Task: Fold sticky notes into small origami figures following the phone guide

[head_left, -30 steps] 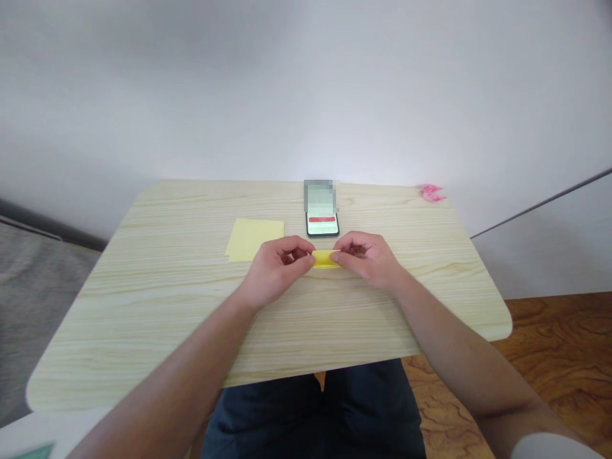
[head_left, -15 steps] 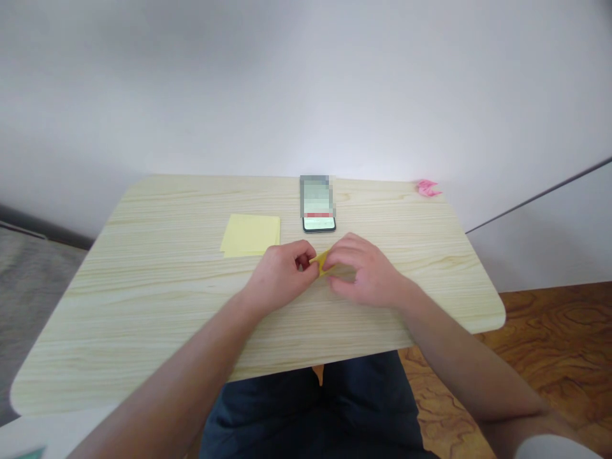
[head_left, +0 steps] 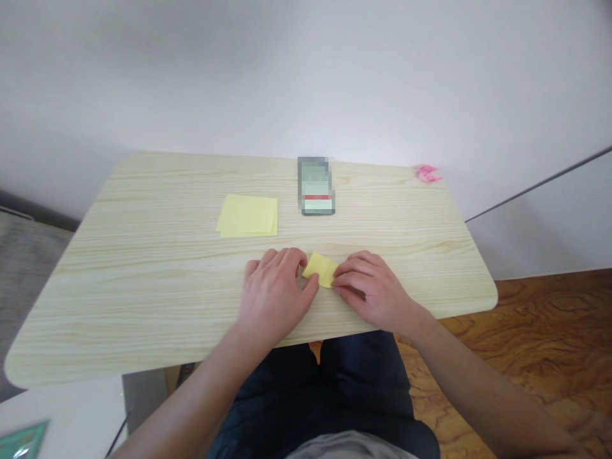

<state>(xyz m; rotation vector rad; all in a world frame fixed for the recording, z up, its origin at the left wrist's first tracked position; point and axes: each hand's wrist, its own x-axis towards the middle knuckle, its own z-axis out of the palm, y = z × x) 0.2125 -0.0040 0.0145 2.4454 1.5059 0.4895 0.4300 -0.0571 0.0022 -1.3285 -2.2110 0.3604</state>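
Note:
A small folded piece of yellow paper (head_left: 321, 269) lies low over the table near its front edge, with a crease across it. My left hand (head_left: 275, 290) is at its left end, the thumb against the near edge and the index finger curled at the corner. At the opposite end my right hand (head_left: 375, 287) has its fingertips and thumb closed on the paper. Farther back on the left rest several flat yellow paper sheets (head_left: 247, 215), slightly fanned.
A phone (head_left: 316, 186) with a blurred screen lies at the back of the table (head_left: 143, 287). A pink folded paper shape (head_left: 428, 173) sits at the back right corner. The wall (head_left: 306, 76) rises right behind the table. A green object (head_left: 23, 441) is at lower left.
The paper has turned from edge-on to flatter, showing more of its face. Both hands have come nearer to the table's front edge, and my view has tilted slightly down.

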